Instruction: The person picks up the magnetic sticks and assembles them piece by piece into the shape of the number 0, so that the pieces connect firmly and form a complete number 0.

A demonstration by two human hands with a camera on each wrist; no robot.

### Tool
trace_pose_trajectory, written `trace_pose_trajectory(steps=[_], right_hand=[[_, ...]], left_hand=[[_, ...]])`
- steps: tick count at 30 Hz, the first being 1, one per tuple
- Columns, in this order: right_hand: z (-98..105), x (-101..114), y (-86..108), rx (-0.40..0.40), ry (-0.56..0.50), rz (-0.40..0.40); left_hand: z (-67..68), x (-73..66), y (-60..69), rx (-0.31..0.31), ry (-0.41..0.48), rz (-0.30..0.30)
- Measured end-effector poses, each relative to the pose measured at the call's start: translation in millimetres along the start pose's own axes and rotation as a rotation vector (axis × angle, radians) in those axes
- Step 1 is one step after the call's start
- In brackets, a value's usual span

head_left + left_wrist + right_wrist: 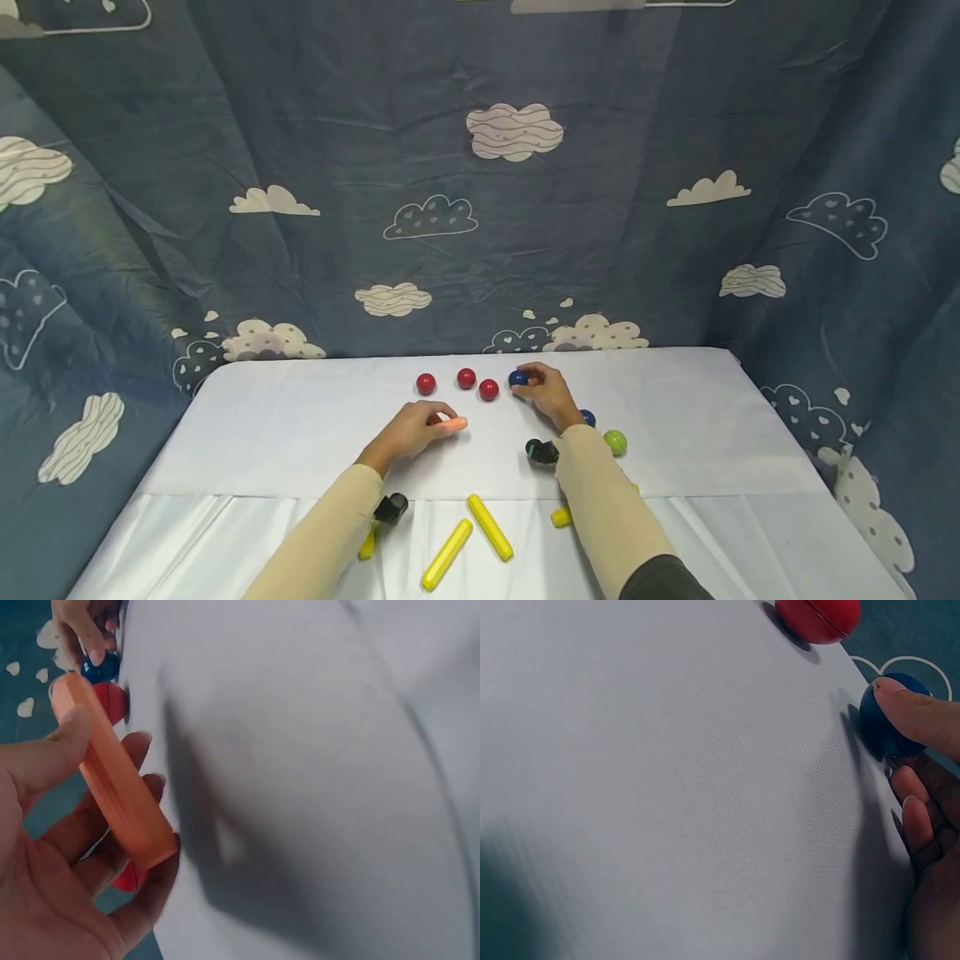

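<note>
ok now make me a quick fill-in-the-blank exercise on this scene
1. The stick held in the left hand is coloured ____.
2. The ball gripped by the right hand is coloured ____.
3. In the head view, the red balls number ____.

Missing words: orange; blue; three

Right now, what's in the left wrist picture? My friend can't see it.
A left hand holds an orange stick over a white table. Beyond, the right hand grips a blue ball; one red ball shows behind the stick, another behind the fingers.
</note>
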State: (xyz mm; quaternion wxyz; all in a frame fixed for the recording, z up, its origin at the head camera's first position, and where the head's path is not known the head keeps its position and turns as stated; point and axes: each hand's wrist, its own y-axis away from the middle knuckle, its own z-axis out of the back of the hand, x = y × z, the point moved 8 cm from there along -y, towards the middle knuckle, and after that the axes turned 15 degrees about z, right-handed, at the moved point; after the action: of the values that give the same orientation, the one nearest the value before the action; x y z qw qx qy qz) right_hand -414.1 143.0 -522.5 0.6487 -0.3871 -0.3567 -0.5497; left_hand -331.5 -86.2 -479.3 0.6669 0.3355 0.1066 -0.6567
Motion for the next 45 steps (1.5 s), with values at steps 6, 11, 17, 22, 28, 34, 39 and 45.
trace_pose_trajectory(steps=[6, 11, 17, 22, 28, 34, 39, 45], right_hand=[[-1, 5, 2.5, -0.008, -0.004, 0.008], [-3, 7, 0.1, -0.001, 0.000, 0.025], [-1, 5, -0.3, -0.019, 0.001, 0.029], [-3, 4, 3.9, -0.013, -0.001, 0.024], [-4, 3, 9.1, -0.017, 0.019, 0.015], [-1, 3, 9.3, -0.021, 0.022, 0.014], [2, 4, 7.7, -0.024, 0.022, 0.013], [2, 5, 10.7, -0.016, -0.026, -0.028]], left_hand=[[-5.9, -4.1, -16.0, 0.000, 0.037, 0.013], [-7.0, -5.8, -28.6, 0.013, 0.110, 0.049], [-14.7, -8.3, -41.5, 0.023, 0.148, 0.074], [-23.8, -1.1, -45.6, 0.039, 0.190, 0.128], [-29.2, 3.5, -43.9, 0.073, 0.214, 0.115], [-29.2, 3.2, -47.9, 0.092, 0.229, 0.135], [-30.1, 1.5, -53.2, 0.101, 0.222, 0.137], [-30.3, 3.7, -56.2, 0.082, 0.215, 0.144]])
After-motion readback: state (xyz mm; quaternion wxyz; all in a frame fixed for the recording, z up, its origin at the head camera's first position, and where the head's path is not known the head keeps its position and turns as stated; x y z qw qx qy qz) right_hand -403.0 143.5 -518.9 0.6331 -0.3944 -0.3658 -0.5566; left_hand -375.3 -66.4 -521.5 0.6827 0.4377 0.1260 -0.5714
